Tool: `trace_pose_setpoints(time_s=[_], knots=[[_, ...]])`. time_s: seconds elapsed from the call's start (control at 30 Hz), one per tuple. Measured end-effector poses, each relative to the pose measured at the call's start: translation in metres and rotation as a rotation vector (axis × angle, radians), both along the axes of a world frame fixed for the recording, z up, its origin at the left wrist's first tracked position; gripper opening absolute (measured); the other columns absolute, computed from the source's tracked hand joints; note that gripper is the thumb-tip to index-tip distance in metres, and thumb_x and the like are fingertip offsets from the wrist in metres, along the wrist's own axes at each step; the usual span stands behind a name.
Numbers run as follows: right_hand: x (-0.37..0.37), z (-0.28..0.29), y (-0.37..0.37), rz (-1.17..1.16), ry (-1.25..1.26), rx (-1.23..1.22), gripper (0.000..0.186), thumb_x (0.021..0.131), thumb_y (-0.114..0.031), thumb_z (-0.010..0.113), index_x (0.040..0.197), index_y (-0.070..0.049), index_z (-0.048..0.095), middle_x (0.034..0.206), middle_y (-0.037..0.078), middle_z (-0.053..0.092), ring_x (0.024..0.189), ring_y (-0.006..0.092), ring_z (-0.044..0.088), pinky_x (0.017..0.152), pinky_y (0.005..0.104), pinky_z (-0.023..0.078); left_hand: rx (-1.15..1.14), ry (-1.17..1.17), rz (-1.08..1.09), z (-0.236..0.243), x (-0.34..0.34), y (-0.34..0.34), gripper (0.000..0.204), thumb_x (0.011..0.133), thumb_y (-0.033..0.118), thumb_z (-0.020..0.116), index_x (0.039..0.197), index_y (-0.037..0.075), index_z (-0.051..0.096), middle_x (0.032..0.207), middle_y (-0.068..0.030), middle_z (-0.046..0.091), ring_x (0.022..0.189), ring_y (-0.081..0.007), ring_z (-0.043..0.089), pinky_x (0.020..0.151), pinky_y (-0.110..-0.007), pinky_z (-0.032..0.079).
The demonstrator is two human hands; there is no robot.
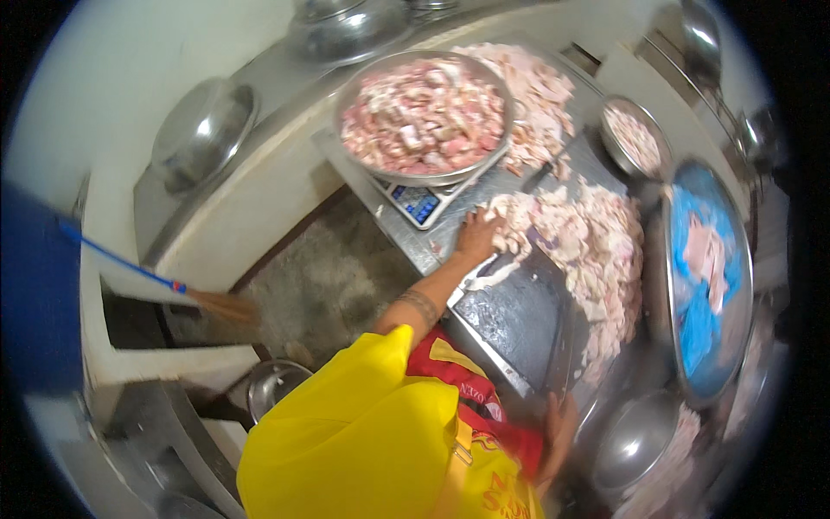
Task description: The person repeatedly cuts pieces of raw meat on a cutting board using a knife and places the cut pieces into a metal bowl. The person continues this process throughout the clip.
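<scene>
My left hand, fingers slightly apart, rests on pale pieces of fat or skin heaped along a steel table. Beside them is a dark cutting board. My right hand is low by the board's near right corner, blurred, its fingers closed on what looks like a knife. Beyond my left hand, a steel bowl heaped with chopped pink meat stands on a scale, with more pale sheets behind it.
A smaller bowl of pieces and a large basin with blue plastic are at the right. An empty-looking bowl sits lower right. Upturned pots rest on a curved ledge. A broom leans at left above the concrete floor.
</scene>
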State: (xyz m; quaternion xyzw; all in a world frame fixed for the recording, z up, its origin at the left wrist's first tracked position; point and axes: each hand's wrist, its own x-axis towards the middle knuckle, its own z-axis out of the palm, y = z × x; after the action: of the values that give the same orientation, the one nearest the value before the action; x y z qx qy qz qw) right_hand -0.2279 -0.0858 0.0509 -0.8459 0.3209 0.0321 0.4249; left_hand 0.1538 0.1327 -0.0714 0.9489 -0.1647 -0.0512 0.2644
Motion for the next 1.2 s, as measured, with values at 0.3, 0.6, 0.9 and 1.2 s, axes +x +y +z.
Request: trace_pose_setpoints(time_s=[0.3,0.6,0.9,1.2], knots=[[0.033,0.009,-0.026,0.166,0.229,-0.145,0.025,0.102,-0.028,0.064,0.098,-0.005,0.056,0.063,0.002,0.050,0.047,0.0119,0.048,0.041,0.0311,0.038,-0.608,0.176,0.332,0.035,-0.022,-0.009,0.047,0.084,0.036,0.074,0.123,0.012,0.068,0.117,-0.0215,0.070,0.111,-0.0406,0.067,0.096,-0.050,0.053],[0.078,0.018,-0.046,0.497,0.170,-0.238,0.024,0.104,-0.026,0.061,0.096,-0.003,0.056,0.061,0.002,0.053,0.048,0.0122,0.051,0.043,0.0317,0.041,-0.899,0.320,0.412,0.038,-0.058,0.003,0.069,0.078,0.040,0.078,0.131,0.001,0.058,0.123,-0.0251,0.067,0.115,-0.0414,0.066,0.097,-0.049,0.053],[0.053,-0.018,-0.066,0.415,0.207,-0.173,0.038,0.102,-0.037,0.063,0.097,-0.001,0.053,0.063,0.004,0.053,0.048,0.0158,0.053,0.043,0.0344,0.044,-0.930,0.089,0.394,0.068,-0.042,-0.010,0.032,0.093,0.028,0.072,0.105,0.000,0.070,0.107,-0.0283,0.067,0.101,-0.0431,0.066,0.088,-0.052,0.052],[0.020,-0.002,-0.047,-0.002,0.123,-0.086,0.031,0.102,-0.033,0.063,0.095,-0.003,0.055,0.067,0.006,0.055,0.049,0.0159,0.052,0.043,0.0333,0.044,-0.790,0.263,-0.013,0.138,-0.013,-0.028,0.053,0.095,0.039,0.069,0.120,-0.007,0.063,0.107,-0.0294,0.070,0.100,-0.0372,0.068,0.089,-0.046,0.053]])
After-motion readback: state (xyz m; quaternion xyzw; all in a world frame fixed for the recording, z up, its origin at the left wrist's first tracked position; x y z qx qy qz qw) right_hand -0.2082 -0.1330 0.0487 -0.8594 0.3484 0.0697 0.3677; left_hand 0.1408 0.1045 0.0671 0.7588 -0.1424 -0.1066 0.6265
